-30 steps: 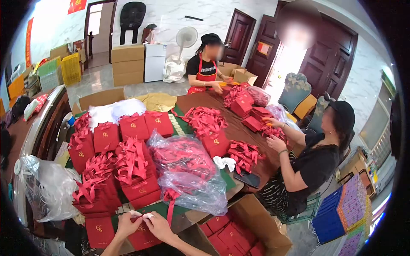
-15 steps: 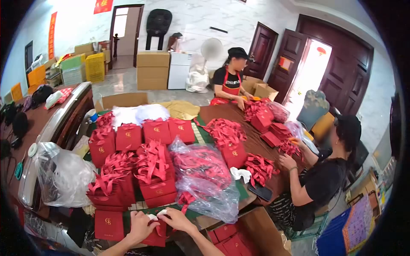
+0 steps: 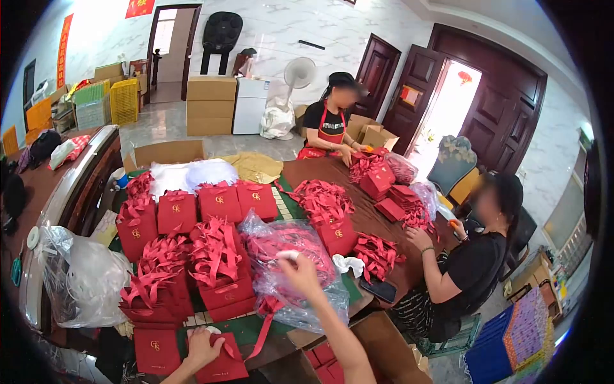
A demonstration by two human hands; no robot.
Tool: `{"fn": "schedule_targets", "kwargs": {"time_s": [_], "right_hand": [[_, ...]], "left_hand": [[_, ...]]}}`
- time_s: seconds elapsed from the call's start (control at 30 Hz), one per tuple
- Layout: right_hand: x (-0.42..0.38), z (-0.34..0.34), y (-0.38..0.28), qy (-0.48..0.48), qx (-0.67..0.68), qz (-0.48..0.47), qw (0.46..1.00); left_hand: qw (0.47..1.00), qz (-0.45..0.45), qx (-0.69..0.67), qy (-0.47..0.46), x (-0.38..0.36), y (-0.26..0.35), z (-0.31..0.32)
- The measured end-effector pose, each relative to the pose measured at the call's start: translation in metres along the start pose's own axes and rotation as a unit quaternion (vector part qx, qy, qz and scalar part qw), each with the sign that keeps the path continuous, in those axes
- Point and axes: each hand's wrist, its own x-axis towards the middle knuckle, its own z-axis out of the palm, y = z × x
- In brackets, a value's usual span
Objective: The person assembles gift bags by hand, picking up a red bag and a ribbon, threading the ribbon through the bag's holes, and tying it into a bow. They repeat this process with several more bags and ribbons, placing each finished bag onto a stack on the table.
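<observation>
My left hand (image 3: 203,348) grips the top edge of a red paper gift bag (image 3: 220,366) at the table's near edge. A red ribbon (image 3: 263,329) trails up from beside that bag toward the plastic. My right hand (image 3: 300,274) is raised over a clear plastic bag (image 3: 320,307) full of red ribbons, its fingers apart and holding nothing visible. White coverings show on fingers of both hands. Another red gift bag (image 3: 155,351) with a gold emblem lies left of my left hand. Behind are stacked red bags (image 3: 230,296) topped with ribbon handles.
A cardboard box (image 3: 384,339) with red bags stands at the lower right. A clear plastic sack (image 3: 83,281) sits at left. Two people work across the table beside piled red bags (image 3: 377,182). A phone (image 3: 378,290) and white cloth (image 3: 348,264) lie on the right side.
My right hand has left the gift bag and moved up and right over the plastic bag of ribbons. My left hand stays at the gift bag. The view has shifted slightly.
</observation>
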Motion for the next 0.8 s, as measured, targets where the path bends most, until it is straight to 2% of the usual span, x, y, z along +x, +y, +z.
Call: {"fn": "schedule_targets", "kwargs": {"time_s": [0.07,0.13,0.2,0.3,0.37,0.4,0.47,0.5,0.53,0.63,0.8], "right_hand": [[0.039,-0.007,0.033,0.025,-0.038,-0.028,0.999],[0.075,-0.013,0.05,0.044,-0.07,-0.012,0.997],[0.118,-0.012,0.098,0.059,-0.095,-0.013,0.994],[0.178,0.0,0.149,0.044,-0.097,0.025,0.994],[0.211,0.013,0.169,-0.018,-0.081,0.127,0.988],[0.223,0.016,0.169,-0.023,-0.078,0.124,0.989],[0.246,0.021,0.17,-0.127,-0.082,0.203,0.967],[0.252,0.031,0.172,-0.089,-0.051,0.212,0.972],[0.257,0.034,0.173,-0.092,-0.047,0.21,0.972],[0.269,0.04,0.18,-0.157,-0.015,0.322,0.933],[0.28,0.05,0.192,-0.176,0.039,0.36,0.915]], "left_hand": [[0.998,0.012,-0.029,0.052,-0.005,-0.004,0.007],[0.999,-0.004,-0.023,0.047,-0.009,-0.007,0.009],[0.998,0.009,-0.048,0.046,-0.008,-0.004,0.007],[0.996,0.004,-0.044,0.08,-0.008,0.002,0.006],[0.995,0.03,-0.073,0.062,-0.006,0.021,-0.013],[0.995,0.026,-0.071,0.066,-0.007,0.021,-0.015],[0.994,-0.026,-0.103,0.011,-0.005,0.019,-0.014],[0.994,-0.031,-0.106,0.007,-0.001,0.024,-0.02],[0.994,-0.034,-0.103,0.009,-0.001,0.024,-0.023],[0.991,-0.065,-0.112,-0.026,0.003,0.026,-0.028],[0.992,-0.074,-0.101,0.008,0.008,0.023,-0.031]]}}
